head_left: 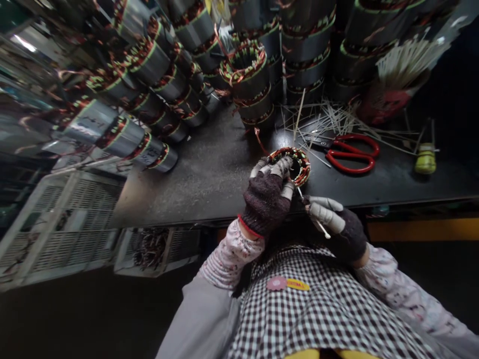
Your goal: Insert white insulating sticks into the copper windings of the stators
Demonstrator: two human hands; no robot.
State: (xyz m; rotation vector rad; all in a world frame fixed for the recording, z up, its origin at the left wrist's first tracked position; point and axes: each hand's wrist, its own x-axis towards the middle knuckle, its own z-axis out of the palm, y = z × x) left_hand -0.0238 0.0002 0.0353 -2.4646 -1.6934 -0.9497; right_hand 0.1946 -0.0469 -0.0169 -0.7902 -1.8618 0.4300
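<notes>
"What does the room hold?"

"It's dim and crowded. Pale slatted crates [48, 214] stand on the left, lower than the dark worktop [194, 174], which has a dusty, speckled patch on its left part."

"And on the worktop?"

"Stacks of metal-cased cores [307, 55] crowd its far side, copper wire showing at their ends. I'd call them wound, but whether they're finished I can't tell."

"Where's the piece in hand?"

"The wound ring [306, 168] is at the near edge, in front of the person, with a copper lead [258, 139] sticking out behind it. Its coils look in place and pale bits line the rim, so I'd judge the winding done and the binding only partly so. How much of the rim remains, I can't make out."

"The hands?"

"Both wear dark gloves with pale-wrapped fingers. The left hand [265, 194] is bent firmly over the ring, fingertips in its hollow. The right hand [337, 227], just beside it, is curled around a thin white strip [322, 228]. Another white length shows between the ring and those fingers; whether it's the same piece is unclear."

"Anything smaller?"

"Red-handled scissors [352, 155] lie untouched on the right, near loose white strips [337, 119]."
</notes>
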